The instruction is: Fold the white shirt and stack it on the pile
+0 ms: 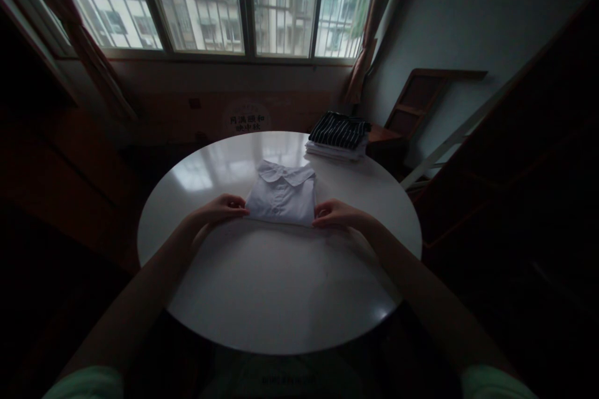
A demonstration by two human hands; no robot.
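A white collared shirt (281,194), folded into a compact shape, lies on the round white table (281,287) with its collar toward the window. My left hand (227,206) pinches the shirt's near left corner between thumb and fingers. At the near right corner, my right hand (333,213) grips the fabric the same way. Buttons run down the middle of the shirt between the two hands.
Near the table's back right edge stands a stack of folded clothes, with a black striped garment (337,129) on top of white ones (334,151). Beyond it is a wooden chair (416,103) by the wall.
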